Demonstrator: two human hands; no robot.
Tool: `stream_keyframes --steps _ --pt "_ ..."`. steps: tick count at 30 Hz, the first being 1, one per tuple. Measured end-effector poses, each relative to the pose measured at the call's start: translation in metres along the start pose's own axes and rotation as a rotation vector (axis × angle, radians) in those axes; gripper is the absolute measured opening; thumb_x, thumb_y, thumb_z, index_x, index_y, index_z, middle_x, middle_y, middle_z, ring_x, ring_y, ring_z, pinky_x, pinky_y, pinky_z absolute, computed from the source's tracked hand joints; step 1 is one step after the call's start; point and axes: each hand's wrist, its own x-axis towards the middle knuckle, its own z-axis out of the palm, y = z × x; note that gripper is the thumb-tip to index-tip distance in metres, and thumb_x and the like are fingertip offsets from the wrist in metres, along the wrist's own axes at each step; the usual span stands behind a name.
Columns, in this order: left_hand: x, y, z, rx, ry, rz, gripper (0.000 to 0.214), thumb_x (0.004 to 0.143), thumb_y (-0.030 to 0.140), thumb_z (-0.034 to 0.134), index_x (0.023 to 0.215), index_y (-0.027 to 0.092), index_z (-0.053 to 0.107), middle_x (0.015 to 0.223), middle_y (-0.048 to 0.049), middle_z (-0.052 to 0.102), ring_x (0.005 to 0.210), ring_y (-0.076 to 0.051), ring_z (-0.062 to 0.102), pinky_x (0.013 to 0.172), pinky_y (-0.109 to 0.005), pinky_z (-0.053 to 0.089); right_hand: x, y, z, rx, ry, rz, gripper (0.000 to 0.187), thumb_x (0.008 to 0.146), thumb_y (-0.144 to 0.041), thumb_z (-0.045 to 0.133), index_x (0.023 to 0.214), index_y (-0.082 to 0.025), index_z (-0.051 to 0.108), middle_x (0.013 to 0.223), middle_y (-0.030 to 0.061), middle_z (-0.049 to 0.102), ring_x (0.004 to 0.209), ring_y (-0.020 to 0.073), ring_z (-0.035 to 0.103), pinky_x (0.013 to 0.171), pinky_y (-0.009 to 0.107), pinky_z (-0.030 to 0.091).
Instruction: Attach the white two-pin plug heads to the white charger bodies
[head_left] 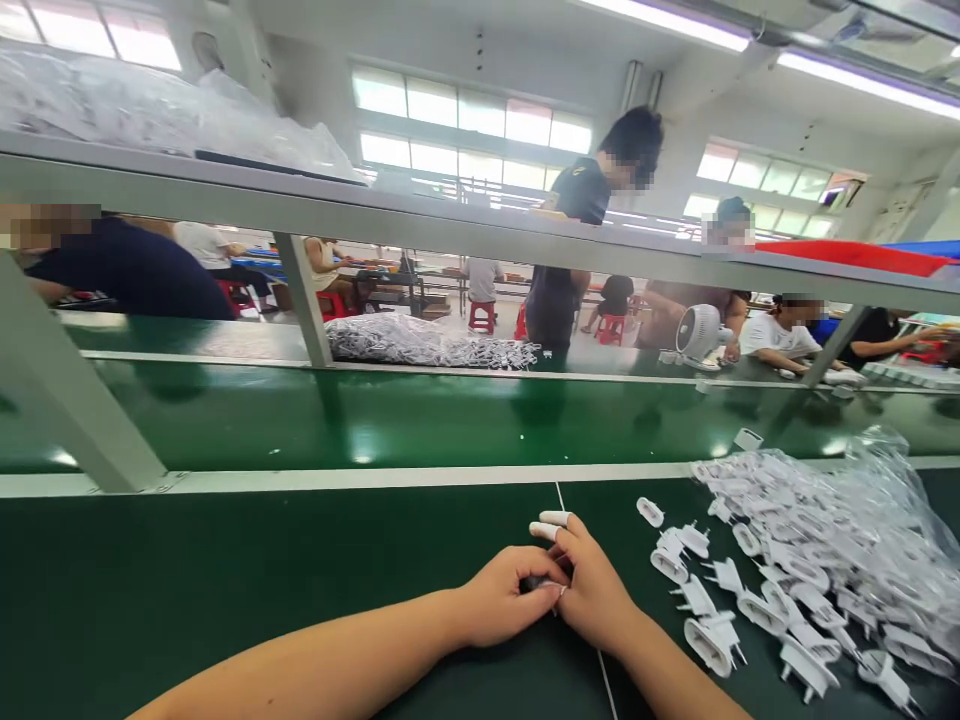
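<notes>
Head view: bare left hand (pixel 508 592) and right hand (pixel 592 582) meet over a matte, dark green counter (pixel 225 580), away from its pale, straight far edge. Left grip is pinched, thumb against curled fingers, on a small part (pixel 553 586) lying between the two hands; only a whitish and dark sliver of it shows, so its shape cannot be told. Right grip touches there too, but whether it grasps the part cannot be told. Two right fingers wear smooth white sleeves (pixel 556 518). Beneath the hands a thin white line (pixel 607 685) runs from the far edge.

Toward the counter's right end, white plastic plug shells (pixel 806 565) heap up: hollow ovals with raised rims, many with paired thin pins. Crinkled, see-through plastic film (pixel 892 480) covers the heap's back. Beyond the far edge stretches a glossy green strip (pixel 420 425), mirroring the lamps.
</notes>
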Motion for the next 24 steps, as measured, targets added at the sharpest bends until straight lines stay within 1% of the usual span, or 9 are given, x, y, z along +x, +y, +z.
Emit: stream_keyframes --steps 3,5,8,12,14,17,21,22,24 --pt "-0.001 0.005 -0.003 -0.005 -0.024 -0.045 0.028 0.092 0.039 0.062 0.095 0.015 0.078 0.092 -0.0076 0.076 0.083 -0.021 0.067 0.083 -0.033 0.054 0.000 -0.002 0.000 0.022 0.009 0.006 0.061 0.077 -0.007 0.067 0.136 -0.023 0.067 0.146 0.0132 0.053 0.094 0.0173 0.070 0.092 0.041 0.063" --pt "-0.002 0.009 -0.004 -0.021 -0.032 -0.085 0.029 0.092 0.041 0.063 0.095 0.016 0.077 0.093 -0.0072 0.075 0.085 -0.021 0.065 0.084 -0.034 0.052 0.000 -0.003 0.000 0.028 0.014 0.011 0.058 0.079 -0.012 0.072 0.136 -0.022 0.067 0.145 0.0138 0.053 0.095 0.0182 0.071 0.091 0.042 0.063" --pt "-0.003 0.011 -0.006 -0.072 -0.043 -0.154 0.031 0.094 0.046 0.064 0.096 0.017 0.075 0.093 -0.0061 0.073 0.086 -0.021 0.062 0.084 -0.034 0.049 0.000 -0.005 -0.001 0.038 0.012 0.030 0.058 0.078 -0.019 0.079 0.135 -0.022 0.068 0.144 0.0136 0.054 0.093 0.0182 0.071 0.092 0.043 0.063" --pt "-0.001 0.012 -0.009 -0.149 -0.079 -0.233 0.036 0.096 0.052 0.064 0.090 0.017 0.071 0.083 -0.0023 0.066 0.076 -0.018 0.055 0.075 -0.031 0.045 0.003 -0.006 -0.002 0.050 0.007 0.095 0.065 0.072 -0.021 0.086 0.135 -0.024 0.069 0.145 0.0118 0.054 0.092 0.0170 0.071 0.092 0.043 0.063" --pt "-0.001 0.013 -0.010 -0.172 -0.085 -0.252 0.037 0.095 0.053 0.065 0.087 0.018 0.070 0.080 -0.0013 0.064 0.074 -0.017 0.052 0.074 -0.030 0.043 0.003 -0.007 -0.002 0.054 -0.002 0.103 0.067 0.071 -0.020 0.087 0.135 -0.023 0.069 0.144 0.0116 0.054 0.092 0.0169 0.071 0.090 0.041 0.063" --pt "0.000 0.015 -0.010 -0.189 -0.077 -0.262 0.038 0.094 0.055 0.068 0.084 0.018 0.069 0.077 -0.0005 0.063 0.073 -0.017 0.051 0.072 -0.029 0.043 0.002 -0.006 -0.003 0.047 -0.012 0.079 0.069 0.070 -0.020 0.087 0.136 -0.023 0.068 0.145 0.0115 0.054 0.091 0.0166 0.071 0.090 0.042 0.063" --pt "0.002 0.013 -0.007 -0.218 -0.055 -0.239 0.044 0.092 0.060 0.071 0.078 0.018 0.068 0.076 -0.0006 0.064 0.075 -0.017 0.053 0.076 -0.030 0.045 0.002 -0.005 -0.004 -0.002 -0.022 0.053 0.069 0.071 -0.011 0.080 0.137 -0.025 0.067 0.148 0.0112 0.053 0.090 0.0162 0.071 0.087 0.040 0.063" --pt "0.003 0.012 -0.006 -0.229 -0.038 -0.232 0.047 0.092 0.062 0.070 0.077 0.018 0.067 0.076 -0.0011 0.064 0.075 -0.017 0.054 0.077 -0.031 0.046 0.002 -0.006 -0.005 -0.024 -0.028 0.043 0.069 0.071 -0.010 0.079 0.137 -0.025 0.066 0.147 0.0115 0.054 0.092 0.0173 0.071 0.088 0.040 0.063" --pt "0.007 0.014 -0.002 -0.256 0.033 -0.214 0.052 0.093 0.068 0.067 0.081 0.018 0.067 0.081 -0.0031 0.067 0.078 -0.019 0.058 0.079 -0.033 0.049 0.002 -0.007 -0.007 -0.063 -0.034 0.002 0.065 0.074 -0.012 0.079 0.136 -0.025 0.066 0.144 0.0112 0.057 0.106 0.0220 0.071 0.097 0.044 0.061"
